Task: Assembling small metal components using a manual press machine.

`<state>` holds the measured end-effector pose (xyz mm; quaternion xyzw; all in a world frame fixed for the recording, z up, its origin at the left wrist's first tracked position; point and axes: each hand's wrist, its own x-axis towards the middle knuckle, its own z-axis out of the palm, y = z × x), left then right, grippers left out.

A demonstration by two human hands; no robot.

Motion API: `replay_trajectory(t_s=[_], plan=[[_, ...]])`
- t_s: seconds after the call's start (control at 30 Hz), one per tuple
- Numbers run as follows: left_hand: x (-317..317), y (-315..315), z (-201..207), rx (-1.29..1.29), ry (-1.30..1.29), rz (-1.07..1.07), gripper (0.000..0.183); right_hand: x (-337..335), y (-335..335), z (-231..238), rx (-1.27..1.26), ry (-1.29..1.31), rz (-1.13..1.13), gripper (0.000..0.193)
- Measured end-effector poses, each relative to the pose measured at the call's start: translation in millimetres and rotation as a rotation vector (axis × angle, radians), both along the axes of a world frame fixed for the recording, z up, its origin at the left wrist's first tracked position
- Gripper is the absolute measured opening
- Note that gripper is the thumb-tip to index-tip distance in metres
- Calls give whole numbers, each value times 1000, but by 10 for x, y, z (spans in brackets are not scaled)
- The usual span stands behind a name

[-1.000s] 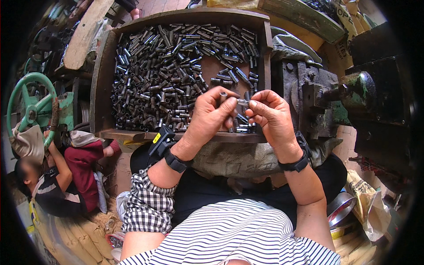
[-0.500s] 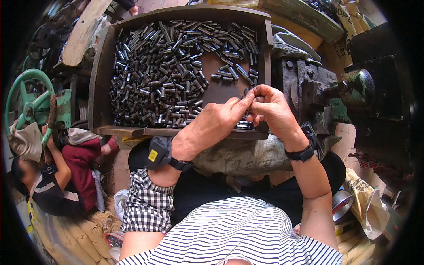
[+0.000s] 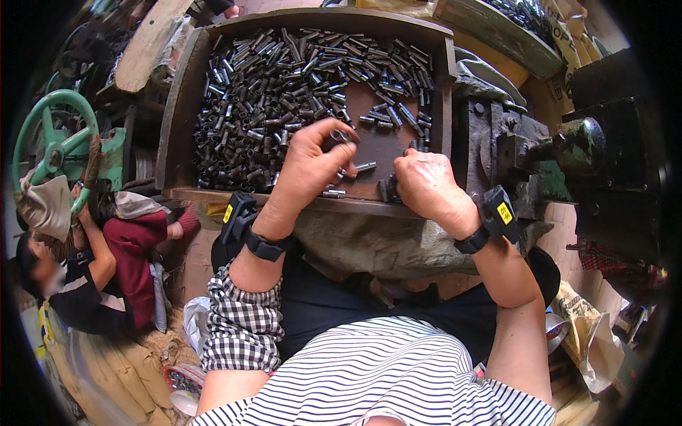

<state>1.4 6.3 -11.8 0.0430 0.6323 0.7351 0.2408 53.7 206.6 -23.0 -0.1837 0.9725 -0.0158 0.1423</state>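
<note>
A person's two bare hands worked over a deep brown tray (image 3: 444, 106), with a slim bright tube (image 3: 365, 167) lying in the gap between them. The left hand (image 3: 312, 160) was the nearer: the tube's left end sat right at its fingers, although whether they gripped it could not be told. The tube's long axis ran mostly from left to right, its right end angled slightly away from the person's body and toward the far wall, so that it pointed out of the left hand and just beyond the fingertips of the right hand (image 3: 430, 186).

Thumb and forefinger of the left hand were closed on a dark tube (image 3: 336, 138), its hollow end showing above the thumb. The right hand, back turned upward and fingers curled down, was over the tray's near right corner, beside some dark pieces (image 3: 388, 190); its fingertips were hidden, and whether it clasped anything could not be told.

A second bright tube (image 3: 332, 193) rested by the near wall, below the left hand. Beyond both hands, a loose group of tubes (image 3: 383, 115) lay on the right, while a dense pile (image 3: 263, 106) filled the left. At far left, a co-worker (image 3: 106, 277) sat low beside a green handwheel (image 3: 53, 153).
</note>
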Motion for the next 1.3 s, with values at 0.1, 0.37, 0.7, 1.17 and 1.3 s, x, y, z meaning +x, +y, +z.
replay_trajectory(t_s=[0.1,0.37,0.7,1.17,1.3], plan=[[21,-22,-5,-684,751,-258,19,9,62,-28,-465,253,-185,17],[71,55,-145,-1115,986,-508,17,224,106,103,-891,127,-414,19],[65,196,-104,-733,755,-342,19,375,164,85,-1270,-123,-659,13],[136,322,-149,228,-295,-140,18,385,83,85,-1573,-278,-755,17],[145,323,-170,292,-374,-91,16,369,40,55,-1607,-280,-760,17]])
